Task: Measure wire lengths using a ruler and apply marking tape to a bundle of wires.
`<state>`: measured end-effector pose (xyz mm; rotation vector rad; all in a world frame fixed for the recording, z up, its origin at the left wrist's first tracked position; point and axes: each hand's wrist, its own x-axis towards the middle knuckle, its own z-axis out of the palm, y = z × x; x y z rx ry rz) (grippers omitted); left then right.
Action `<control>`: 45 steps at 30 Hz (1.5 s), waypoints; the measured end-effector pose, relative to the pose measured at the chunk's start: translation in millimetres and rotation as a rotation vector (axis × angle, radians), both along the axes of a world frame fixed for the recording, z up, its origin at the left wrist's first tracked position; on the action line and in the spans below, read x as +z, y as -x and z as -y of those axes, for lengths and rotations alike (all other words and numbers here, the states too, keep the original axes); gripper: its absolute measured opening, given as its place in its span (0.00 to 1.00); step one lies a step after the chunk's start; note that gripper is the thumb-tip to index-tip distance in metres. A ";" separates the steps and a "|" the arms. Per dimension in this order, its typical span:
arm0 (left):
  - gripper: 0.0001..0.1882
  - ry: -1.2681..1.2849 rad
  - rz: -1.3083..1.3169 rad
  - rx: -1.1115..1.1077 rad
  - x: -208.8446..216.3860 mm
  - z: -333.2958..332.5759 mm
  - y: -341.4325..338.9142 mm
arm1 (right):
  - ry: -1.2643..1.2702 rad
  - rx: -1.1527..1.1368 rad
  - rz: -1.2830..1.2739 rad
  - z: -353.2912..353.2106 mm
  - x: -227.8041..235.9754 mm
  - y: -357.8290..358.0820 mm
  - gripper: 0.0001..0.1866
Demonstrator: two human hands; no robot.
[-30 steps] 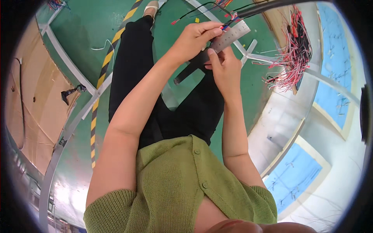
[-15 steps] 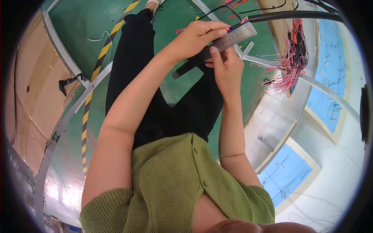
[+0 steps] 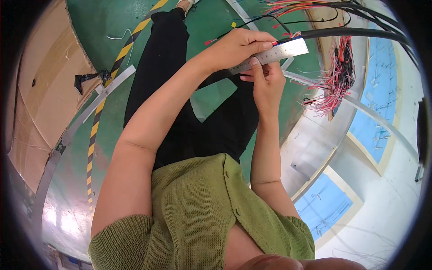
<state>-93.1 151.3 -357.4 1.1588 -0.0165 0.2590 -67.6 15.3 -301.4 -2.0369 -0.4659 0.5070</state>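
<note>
Head view shows the steel ruler (image 3: 288, 50) pinched by the right hand (image 3: 268, 82), its long axis slanted up rightward just beside the wires (image 3: 282, 41) gripped by the left hand's (image 3: 239, 47) fingertips, toward the black cable (image 3: 351, 32)

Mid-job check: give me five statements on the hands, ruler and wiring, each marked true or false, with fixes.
1. The right hand grips the metal ruler. True.
2. The left hand is empty. False: it pinches thin wires at the ruler's edge.
3. A thick black cable extends rightward beyond the ruler. True.
4. The large red-and-black wire bundle is left of both hands. False: it is to their right.
5. The striped floor tape is yellow and black. True.
</note>
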 end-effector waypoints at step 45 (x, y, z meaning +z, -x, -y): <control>0.15 0.370 -0.108 -0.218 64.0 15.9 4.4 | -0.525 0.068 0.053 -17.0 78.7 -61.0 0.11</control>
